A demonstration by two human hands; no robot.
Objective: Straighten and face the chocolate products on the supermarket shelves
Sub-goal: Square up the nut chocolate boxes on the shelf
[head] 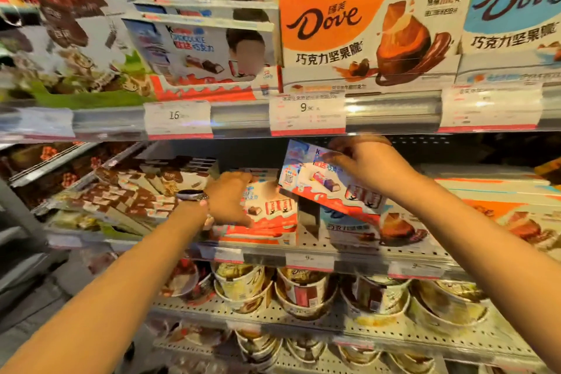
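My right hand [368, 165] grips a white and orange Kinder chocolate box [318, 182] by its upper right part and holds it tilted above the middle shelf [334, 255]. My left hand [229, 199], a watch on its wrist, rests on the left side of a stack of Kinder boxes [270, 215] lying flat on that shelf. A blue Dove box [358, 226] lies under the held box, to the right of the stack. On the upper shelf stand more Kinder boxes [197, 51], an orange Dove box [364, 30] and a blue Dove box [513, 18].
Brown and white chocolate packs [130, 197] fill the middle shelf to the left. Orange Dove boxes [501, 215] lie at the right. Tubs of Dove chocolate [306, 291] crowd the lower shelves. Price tags [306, 115] line the shelf rails.
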